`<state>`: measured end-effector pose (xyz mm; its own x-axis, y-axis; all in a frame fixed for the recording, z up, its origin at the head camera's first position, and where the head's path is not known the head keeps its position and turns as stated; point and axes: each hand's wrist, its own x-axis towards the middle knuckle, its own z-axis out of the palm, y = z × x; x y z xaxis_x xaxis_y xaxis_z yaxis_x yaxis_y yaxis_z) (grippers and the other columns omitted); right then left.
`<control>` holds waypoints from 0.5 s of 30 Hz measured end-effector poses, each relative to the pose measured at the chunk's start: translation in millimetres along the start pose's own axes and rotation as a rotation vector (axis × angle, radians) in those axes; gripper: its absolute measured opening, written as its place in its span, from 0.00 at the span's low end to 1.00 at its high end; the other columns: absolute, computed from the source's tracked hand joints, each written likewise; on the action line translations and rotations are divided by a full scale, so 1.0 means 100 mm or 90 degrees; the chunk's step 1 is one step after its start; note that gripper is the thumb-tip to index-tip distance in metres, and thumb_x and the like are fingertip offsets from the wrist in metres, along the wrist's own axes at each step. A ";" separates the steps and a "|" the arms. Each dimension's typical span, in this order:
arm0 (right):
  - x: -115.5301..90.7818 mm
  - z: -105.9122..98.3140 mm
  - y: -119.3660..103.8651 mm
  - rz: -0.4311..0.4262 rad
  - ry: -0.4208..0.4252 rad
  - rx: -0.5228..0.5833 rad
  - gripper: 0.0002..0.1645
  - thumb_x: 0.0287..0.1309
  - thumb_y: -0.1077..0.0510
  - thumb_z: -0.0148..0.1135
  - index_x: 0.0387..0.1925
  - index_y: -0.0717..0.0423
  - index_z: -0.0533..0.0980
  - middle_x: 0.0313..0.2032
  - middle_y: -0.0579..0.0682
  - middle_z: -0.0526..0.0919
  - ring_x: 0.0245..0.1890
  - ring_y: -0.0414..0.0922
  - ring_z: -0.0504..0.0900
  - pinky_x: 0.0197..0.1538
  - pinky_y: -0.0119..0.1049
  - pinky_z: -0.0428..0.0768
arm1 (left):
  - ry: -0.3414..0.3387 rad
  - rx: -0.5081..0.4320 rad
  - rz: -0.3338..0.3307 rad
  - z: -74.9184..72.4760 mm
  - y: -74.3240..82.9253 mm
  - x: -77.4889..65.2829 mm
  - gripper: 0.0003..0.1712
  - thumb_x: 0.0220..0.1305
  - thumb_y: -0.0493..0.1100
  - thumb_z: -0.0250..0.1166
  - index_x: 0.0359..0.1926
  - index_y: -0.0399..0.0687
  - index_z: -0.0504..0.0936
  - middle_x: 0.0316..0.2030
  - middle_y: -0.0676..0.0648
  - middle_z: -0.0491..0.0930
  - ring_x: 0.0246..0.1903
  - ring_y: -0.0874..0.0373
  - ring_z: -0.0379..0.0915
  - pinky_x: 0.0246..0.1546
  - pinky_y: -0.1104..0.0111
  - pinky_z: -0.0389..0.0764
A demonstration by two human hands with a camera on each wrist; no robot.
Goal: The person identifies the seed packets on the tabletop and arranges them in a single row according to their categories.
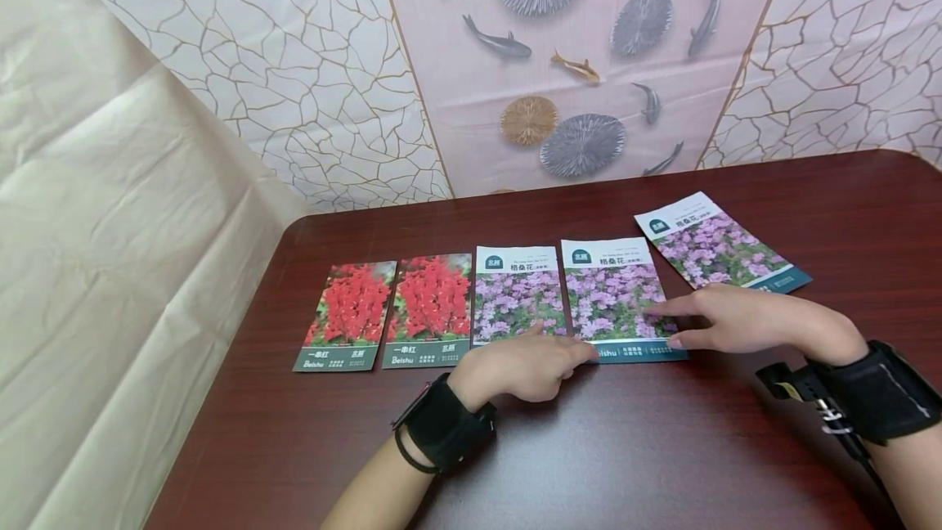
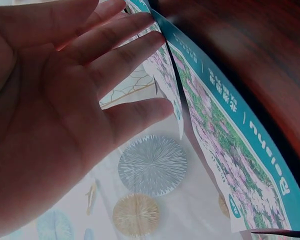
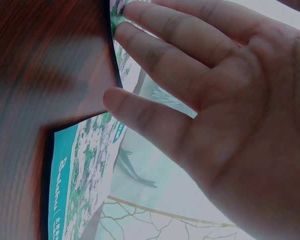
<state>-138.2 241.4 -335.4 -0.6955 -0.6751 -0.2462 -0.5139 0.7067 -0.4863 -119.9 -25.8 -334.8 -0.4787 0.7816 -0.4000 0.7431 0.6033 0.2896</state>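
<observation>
Flat flower-printed seed packets lie on the table. Two have red flowers: the leftmost red packet [image 1: 352,309] and the second red packet [image 1: 432,301]. To their right come a purple-flower packet [image 1: 515,297] and another purple-flower packet [image 1: 611,293], side by side. My left hand [image 1: 526,366] lies in front of these, its fingertips at the lower left corner of the right-hand one. My right hand [image 1: 765,321] touches that same packet's right side with extended fingers. Both wrist views show fairly straight fingers with nothing gripped.
A third purple-flower packet [image 1: 724,244] lies tilted at the back right, partly behind my right hand. The dark red wooden table [image 1: 625,448] meets a patterned cloth wall [image 1: 324,64] at its back edge. A pale cloth [image 1: 110,268] hangs along the left side.
</observation>
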 end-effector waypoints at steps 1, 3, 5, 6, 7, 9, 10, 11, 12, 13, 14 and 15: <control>-0.01 0.00 0.00 -0.001 0.005 -0.001 0.31 0.59 0.47 0.58 0.58 0.62 0.69 0.50 0.54 0.77 0.31 0.34 0.70 0.32 0.29 0.69 | 0.004 -0.005 0.003 0.00 0.00 0.00 0.25 0.68 0.35 0.47 0.64 0.53 0.63 0.63 0.55 0.62 0.64 0.65 0.52 0.65 0.56 0.47; -0.02 -0.01 0.00 -0.006 0.017 -0.012 0.31 0.59 0.46 0.57 0.59 0.61 0.69 0.51 0.54 0.77 0.36 0.34 0.72 0.35 0.31 0.73 | 0.012 -0.020 0.008 -0.01 -0.01 -0.01 0.24 0.68 0.36 0.47 0.64 0.53 0.64 0.63 0.55 0.63 0.63 0.65 0.53 0.65 0.56 0.47; -0.03 -0.01 0.00 -0.009 0.032 -0.025 0.30 0.59 0.47 0.57 0.58 0.60 0.69 0.52 0.54 0.76 0.42 0.38 0.75 0.41 0.35 0.76 | 0.019 -0.026 0.014 -0.02 -0.02 -0.03 0.24 0.68 0.36 0.47 0.64 0.52 0.64 0.63 0.54 0.63 0.63 0.64 0.54 0.65 0.57 0.48; -0.04 -0.02 0.00 -0.014 0.040 -0.032 0.30 0.60 0.47 0.56 0.58 0.60 0.70 0.52 0.54 0.76 0.45 0.40 0.76 0.43 0.37 0.77 | 0.022 -0.029 0.015 -0.03 -0.03 -0.04 0.24 0.69 0.36 0.46 0.64 0.51 0.64 0.63 0.54 0.64 0.63 0.64 0.54 0.65 0.57 0.47; -0.05 -0.02 0.00 -0.019 0.047 -0.035 0.29 0.60 0.47 0.56 0.58 0.60 0.70 0.52 0.54 0.76 0.46 0.42 0.76 0.44 0.39 0.77 | 0.025 -0.030 0.016 -0.04 -0.03 -0.04 0.23 0.69 0.36 0.46 0.64 0.51 0.64 0.63 0.53 0.64 0.63 0.63 0.54 0.65 0.57 0.47; -0.05 -0.03 -0.01 -0.027 0.061 -0.043 0.28 0.60 0.48 0.56 0.57 0.61 0.71 0.52 0.52 0.77 0.50 0.46 0.75 0.46 0.42 0.76 | 0.028 -0.028 0.013 -0.05 -0.05 -0.06 0.24 0.69 0.36 0.46 0.65 0.50 0.63 0.63 0.52 0.63 0.63 0.63 0.53 0.65 0.57 0.45; -0.06 -0.04 -0.01 -0.029 0.066 -0.043 0.28 0.60 0.48 0.56 0.57 0.61 0.71 0.52 0.52 0.77 0.50 0.46 0.75 0.46 0.42 0.76 | 0.029 -0.025 0.011 -0.06 -0.06 -0.07 0.24 0.69 0.37 0.46 0.65 0.49 0.63 0.63 0.52 0.63 0.64 0.63 0.53 0.65 0.57 0.45; -0.06 -0.04 -0.01 -0.028 0.071 -0.043 0.28 0.60 0.48 0.56 0.57 0.61 0.71 0.52 0.52 0.77 0.50 0.45 0.75 0.46 0.41 0.76 | 0.030 -0.025 0.009 -0.07 -0.07 -0.08 0.24 0.70 0.37 0.45 0.65 0.49 0.62 0.63 0.52 0.63 0.64 0.63 0.52 0.65 0.56 0.45; -0.06 -0.05 -0.01 -0.027 0.074 -0.044 0.28 0.60 0.48 0.56 0.57 0.61 0.71 0.52 0.52 0.77 0.49 0.44 0.76 0.45 0.41 0.77 | 0.032 -0.023 0.008 -0.07 -0.07 -0.08 0.24 0.70 0.37 0.46 0.65 0.49 0.62 0.63 0.52 0.63 0.64 0.63 0.52 0.65 0.56 0.44; -0.06 -0.05 -0.01 -0.024 0.076 -0.045 0.28 0.60 0.48 0.56 0.57 0.61 0.71 0.52 0.52 0.77 0.47 0.43 0.76 0.45 0.40 0.77 | 0.033 -0.025 0.007 -0.08 -0.08 -0.09 0.24 0.70 0.38 0.46 0.65 0.49 0.62 0.63 0.52 0.63 0.64 0.62 0.52 0.65 0.56 0.44; -0.07 -0.06 -0.01 -0.022 0.079 -0.046 0.28 0.60 0.49 0.57 0.57 0.62 0.71 0.51 0.53 0.77 0.47 0.41 0.76 0.44 0.39 0.77 | 0.033 -0.023 0.005 -0.09 -0.08 -0.09 0.24 0.70 0.38 0.46 0.65 0.49 0.62 0.64 0.52 0.62 0.64 0.62 0.51 0.65 0.56 0.44; -0.07 -0.06 -0.01 -0.019 0.081 -0.048 0.29 0.60 0.48 0.57 0.57 0.62 0.71 0.51 0.53 0.77 0.46 0.40 0.76 0.43 0.38 0.77 | 0.035 -0.022 0.004 -0.09 -0.09 -0.10 0.24 0.70 0.38 0.46 0.65 0.49 0.62 0.63 0.52 0.62 0.64 0.62 0.51 0.65 0.57 0.44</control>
<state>-136.2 246.5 -328.2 -0.7350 -0.6670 -0.1219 -0.5678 0.7037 -0.4270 -126.2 -37.5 -325.5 -0.4996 0.7923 -0.3504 0.7298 0.6028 0.3226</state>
